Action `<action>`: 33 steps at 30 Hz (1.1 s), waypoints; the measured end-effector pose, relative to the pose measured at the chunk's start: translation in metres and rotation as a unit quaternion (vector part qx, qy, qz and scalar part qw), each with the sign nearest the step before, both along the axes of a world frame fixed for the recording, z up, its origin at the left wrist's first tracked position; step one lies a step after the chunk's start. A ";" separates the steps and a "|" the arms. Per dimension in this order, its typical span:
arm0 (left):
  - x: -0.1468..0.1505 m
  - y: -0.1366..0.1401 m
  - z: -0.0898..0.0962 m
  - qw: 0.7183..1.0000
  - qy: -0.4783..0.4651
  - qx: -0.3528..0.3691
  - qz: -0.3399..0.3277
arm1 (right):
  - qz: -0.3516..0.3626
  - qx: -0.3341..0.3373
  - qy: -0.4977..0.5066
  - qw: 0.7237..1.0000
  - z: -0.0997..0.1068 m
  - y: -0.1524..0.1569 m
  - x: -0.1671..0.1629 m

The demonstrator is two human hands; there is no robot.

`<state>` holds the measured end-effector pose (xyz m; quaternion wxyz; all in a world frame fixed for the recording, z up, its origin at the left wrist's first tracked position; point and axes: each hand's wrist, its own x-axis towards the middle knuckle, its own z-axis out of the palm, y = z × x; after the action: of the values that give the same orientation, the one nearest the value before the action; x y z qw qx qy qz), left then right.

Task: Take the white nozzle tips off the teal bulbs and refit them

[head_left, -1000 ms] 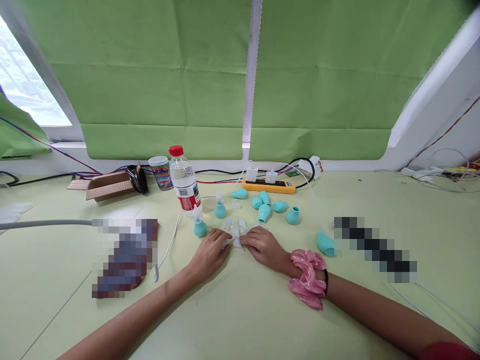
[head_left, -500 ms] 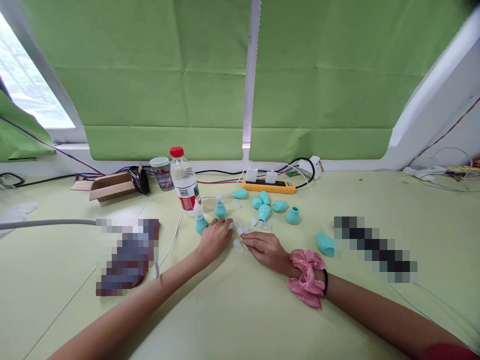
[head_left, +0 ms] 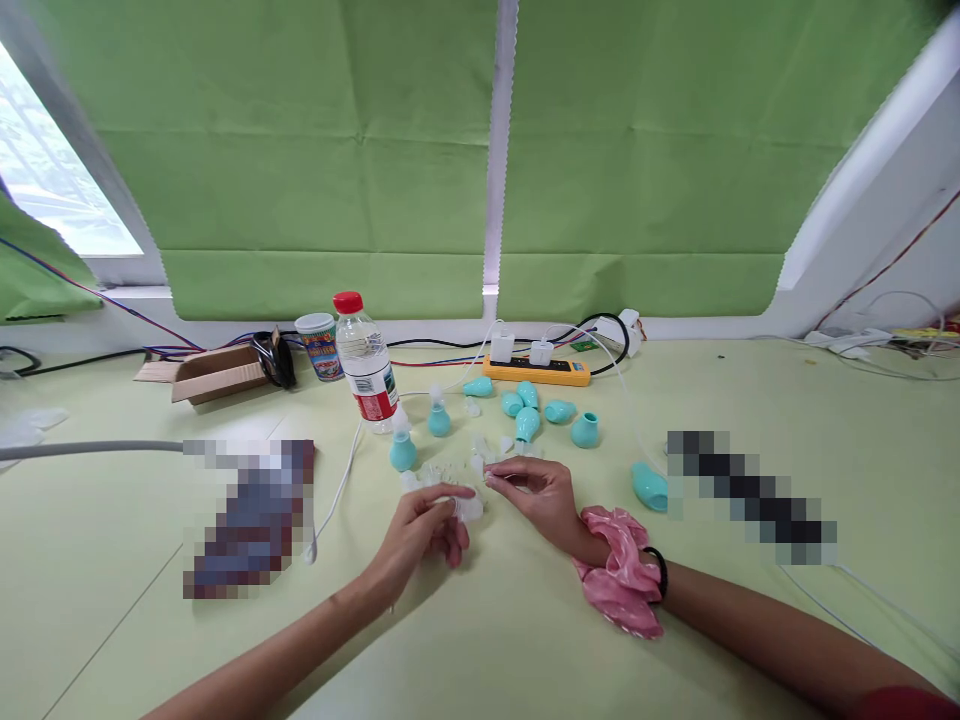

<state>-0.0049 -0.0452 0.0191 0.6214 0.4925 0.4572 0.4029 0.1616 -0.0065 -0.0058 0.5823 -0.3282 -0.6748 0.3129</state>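
My right hand (head_left: pixel 536 500) pinches a small translucent piece between thumb and fingertips, just above the table. My left hand (head_left: pixel 427 535) is raised, its index finger stretched out and the other fingers loosely curled, apart from one another. Beside its fingertips lies a translucent piece (head_left: pixel 471 508); I see no clear grip on it. More clear pieces (head_left: pixel 439 475) lie scattered behind that hand. Two teal bulbs with translucent tips stand to the left, one nearer (head_left: pixel 403 452) and one farther (head_left: pixel 439 420). Several bare teal bulbs (head_left: pixel 527 425) lie beyond my right hand.
A red-capped bottle (head_left: pixel 367 370) stands behind the bulbs, near a patterned cup (head_left: pixel 321 348) and an open cardboard box (head_left: pixel 225 373). At the back lies a yellow power strip (head_left: pixel 536 372) with white plugs and cables. Blurred objects lie left (head_left: pixel 255 520) and right (head_left: pixel 750 490).
My left hand has lifted from the pieces and drawn back toward me, uncovering clear pieces behind it. My right hand has risen slightly, its fingertips now pinched on a small piece.
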 end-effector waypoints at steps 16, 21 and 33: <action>-0.003 -0.005 -0.012 0.977 -0.184 -0.108 -0.013 | 0.059 0.161 -0.061 0.983 0.001 -0.012 -0.005; -0.003 -0.008 -0.011 0.985 -0.157 -0.076 -0.007 | 0.065 0.121 -0.032 0.990 0.006 -0.016 -0.007; -0.002 -0.008 -0.007 0.985 -0.147 -0.091 -0.006 | 0.074 0.180 -0.083 0.977 0.009 -0.016 -0.007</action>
<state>-0.0064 -0.0535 0.0123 0.7260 0.3722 0.3929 0.4242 0.1546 -0.0221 0.0035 0.5492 -0.1920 -0.7884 0.1997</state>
